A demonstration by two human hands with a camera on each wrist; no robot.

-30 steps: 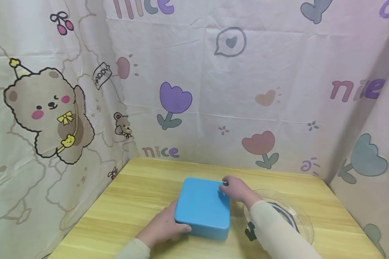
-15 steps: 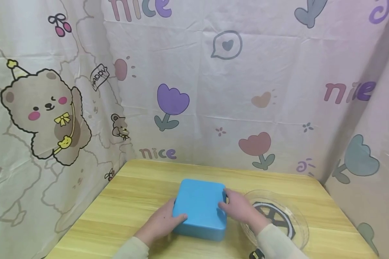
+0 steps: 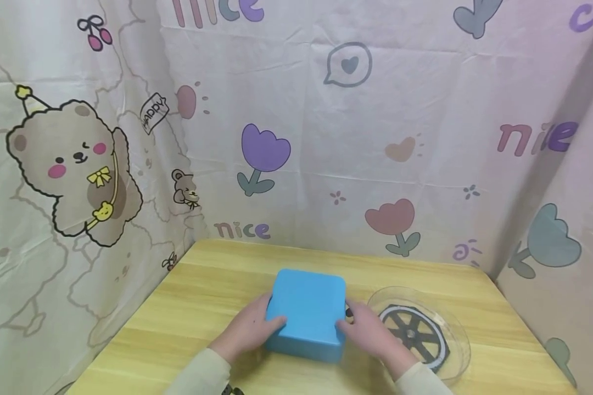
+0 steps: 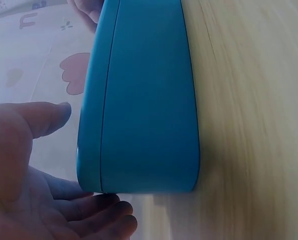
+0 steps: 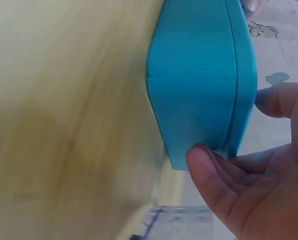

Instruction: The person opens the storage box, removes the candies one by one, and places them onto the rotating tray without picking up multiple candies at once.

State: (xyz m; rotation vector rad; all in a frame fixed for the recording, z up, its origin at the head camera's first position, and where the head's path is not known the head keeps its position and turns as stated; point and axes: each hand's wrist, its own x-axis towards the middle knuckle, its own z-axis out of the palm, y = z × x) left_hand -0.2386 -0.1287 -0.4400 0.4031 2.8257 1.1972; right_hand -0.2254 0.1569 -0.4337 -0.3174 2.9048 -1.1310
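Left hand: my left hand [image 3: 249, 329] holds the blue box [image 3: 307, 314] at its near left corner, thumb lying on the lid and fingers [image 4: 101, 215] curled under the lower edge, as the left wrist view shows.
Right hand: my right hand [image 3: 368, 332] grips the near right corner, thumb [image 5: 206, 172] pressed on the seam between lid and base, the other fingers wrapped behind the lid.
Box position: it sits on the wooden table [image 3: 217, 296] near the middle, between my two hands, its flat lid facing up. The lid looks seated all round; I cannot tell whether a catch holds it.
Neighbour: a clear round plate [image 3: 454, 329] with a dark wheel-shaped piece [image 3: 412, 333] lies just beside the box on my right, close to my right wrist.
Doing it well: I judge the work to be a two-handed grip on the box, so I would keep both thumbs level and squeeze evenly from each corner.
Risk: an uneven pull could tilt the box toward the plate, so I would keep my right elbow in.
Surround: printed cloth [image 3: 326, 137] hangs behind the table.
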